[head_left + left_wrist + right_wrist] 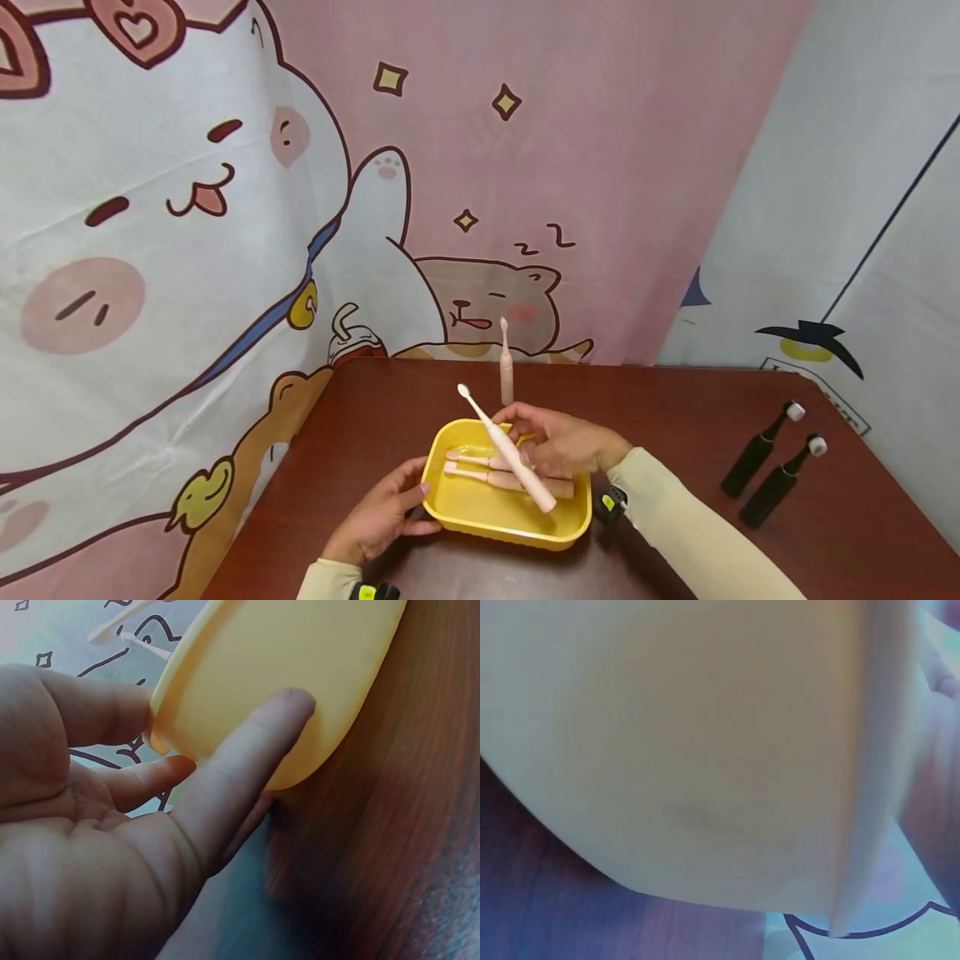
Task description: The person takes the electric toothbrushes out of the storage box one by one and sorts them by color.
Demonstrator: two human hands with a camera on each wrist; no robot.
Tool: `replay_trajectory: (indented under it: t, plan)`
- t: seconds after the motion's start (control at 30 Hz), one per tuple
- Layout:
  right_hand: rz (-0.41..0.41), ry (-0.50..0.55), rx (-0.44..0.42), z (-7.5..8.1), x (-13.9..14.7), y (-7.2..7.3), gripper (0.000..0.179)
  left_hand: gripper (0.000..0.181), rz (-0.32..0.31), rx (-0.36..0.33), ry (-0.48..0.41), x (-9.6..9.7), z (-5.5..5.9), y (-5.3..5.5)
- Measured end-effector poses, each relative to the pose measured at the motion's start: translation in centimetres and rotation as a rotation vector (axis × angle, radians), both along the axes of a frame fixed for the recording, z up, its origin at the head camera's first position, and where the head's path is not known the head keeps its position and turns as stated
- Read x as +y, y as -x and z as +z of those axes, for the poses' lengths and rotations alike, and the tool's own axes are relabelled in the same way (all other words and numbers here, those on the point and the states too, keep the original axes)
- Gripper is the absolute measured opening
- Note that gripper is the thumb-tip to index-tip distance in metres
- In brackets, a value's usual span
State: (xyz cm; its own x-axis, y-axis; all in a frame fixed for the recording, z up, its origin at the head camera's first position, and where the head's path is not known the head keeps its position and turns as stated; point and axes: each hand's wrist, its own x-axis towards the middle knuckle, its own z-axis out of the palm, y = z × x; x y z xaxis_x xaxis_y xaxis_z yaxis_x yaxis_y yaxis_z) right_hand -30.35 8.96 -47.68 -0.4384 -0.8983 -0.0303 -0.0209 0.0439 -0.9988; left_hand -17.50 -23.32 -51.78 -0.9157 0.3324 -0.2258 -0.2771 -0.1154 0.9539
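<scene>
In the head view, a yellow plastic basket (pixel 502 532) sits on the table. My left hand (pixel 382 510) holds its left end; the left wrist view shows one finger along the outer wall (pixel 247 667) and another at the rim. My right hand (pixel 573 442) is over the basket's far right side, holding a pale pink electric toothbrush (pixel 517 467) tilted across it, head up and to the left. Parts of the right fingers are hidden behind its handle. Inside the basket lie two more pink toothbrushes (pixel 498 477). The right wrist view shows mostly the basket's blurred wall (pixel 705 750).
Another pink toothbrush (pixel 506 375) stands upright behind the basket, near the table's back edge. Two black electric toothbrushes (pixel 776 492) with white heads stand at the right. A cartoon-printed cloth (pixel 600 167) hangs behind the dark red-brown table (pixel 652 408).
</scene>
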Motion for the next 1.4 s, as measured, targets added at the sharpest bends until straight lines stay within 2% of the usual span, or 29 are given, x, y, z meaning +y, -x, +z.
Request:
replay_trajectory:
  t: [0.17, 0.4, 0.63, 0.83, 1.03, 1.4]
  plan:
    - [-0.061, 0.069, 0.063, 0.4, 0.0, 0.3, 0.060, 0.053, -0.001, -0.004, -0.003, -0.1, 0.0, 0.1]
    - [-0.134, 0.069, 0.062, 0.8, 0.5, 0.5, 0.065, 0.053, 0.002, -0.017, -0.004, -0.1, -0.2, 0.1]
    - [-0.210, 0.060, 0.127, 1.8, 1.1, 1.2, 0.070, 0.053, 0.006, -0.006, 0.003, -0.1, 0.0, 0.1]
    - [-0.229, 0.078, 0.124, 2.4, 1.5, 1.8, 0.071, 0.053, 0.011, -0.005, 0.003, 0.0, 0.0, 0.0]
    - [-0.277, 0.060, 0.136, 2.5, 2.1, 2.7, 0.070, 0.053, 0.017, -0.009, 0.001, 0.0, 0.0, 0.0]
    - [-0.368, 0.094, 0.116, 2.8, 2.9, 4.3, 0.067, 0.054, 0.023, -0.009, -0.010, -0.1, -0.4, 0.0]
